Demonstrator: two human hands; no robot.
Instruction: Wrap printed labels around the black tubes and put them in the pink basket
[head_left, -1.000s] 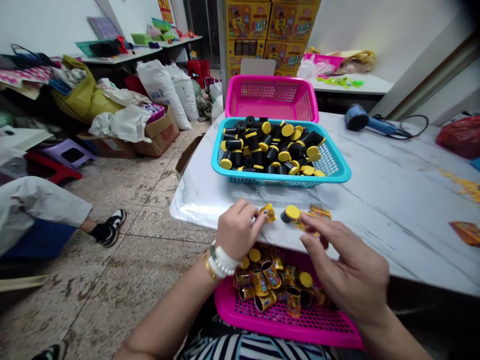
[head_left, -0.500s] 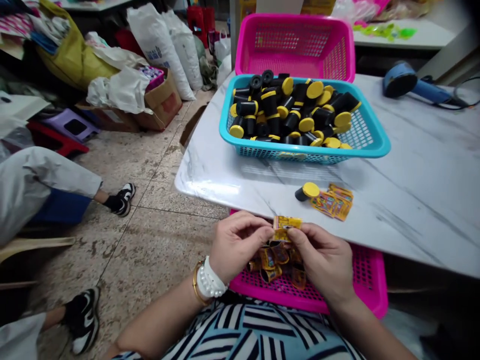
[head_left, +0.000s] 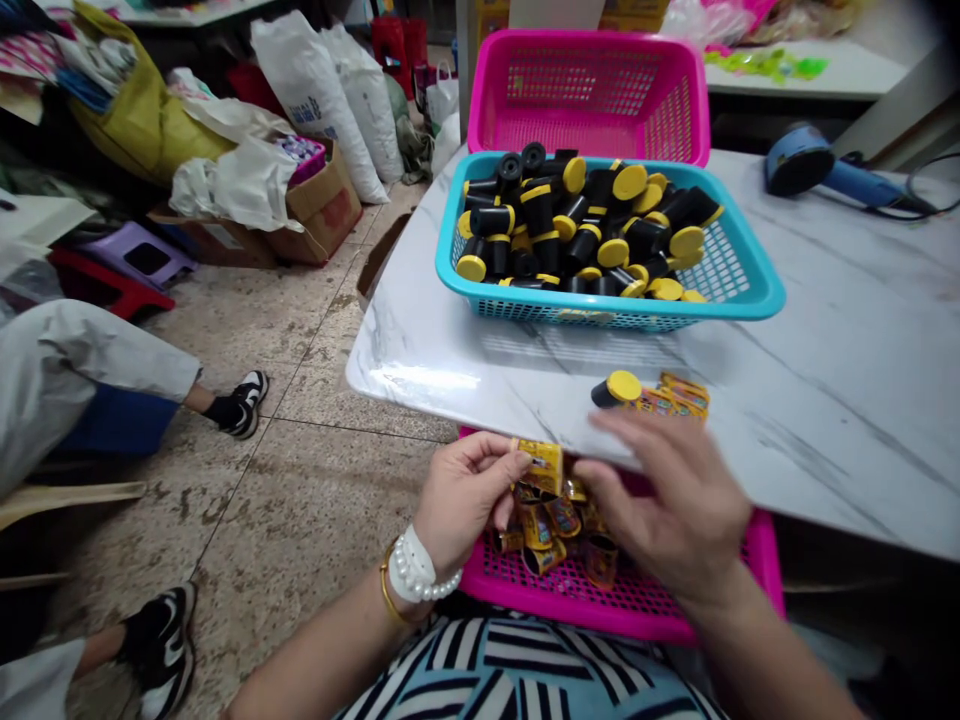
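My left hand [head_left: 469, 500] pinches a small yellow printed label sleeve [head_left: 541, 466] above the pink basket in my lap. My right hand [head_left: 675, 500] is open, fingers apart and a little blurred, reaching over the table edge. Just beyond its fingertips lies a black canister with a yellow cap [head_left: 623, 386]. Beside that canister rest flat orange printed labels [head_left: 684, 396], partly covered by the hand. Several tube-shaped pieces with yellow-orange printing [head_left: 541, 530] lie in the lap basket [head_left: 570, 613].
A turquoise basket [head_left: 757, 300] full of black canisters with yellow lids stands on the marbled table [head_left: 840, 400]. Behind it is a pink basket [head_left: 589, 50]. A blue corded tool [head_left: 817, 165] lies at the right. Someone's legs [head_left: 97, 345] and sacks [head_left: 322, 100] are at the left.
My right hand has let go of the yellow label sleeve, opened and moved up and right toward the capped canister. My left hand keeps the sleeve, shifted slightly left.
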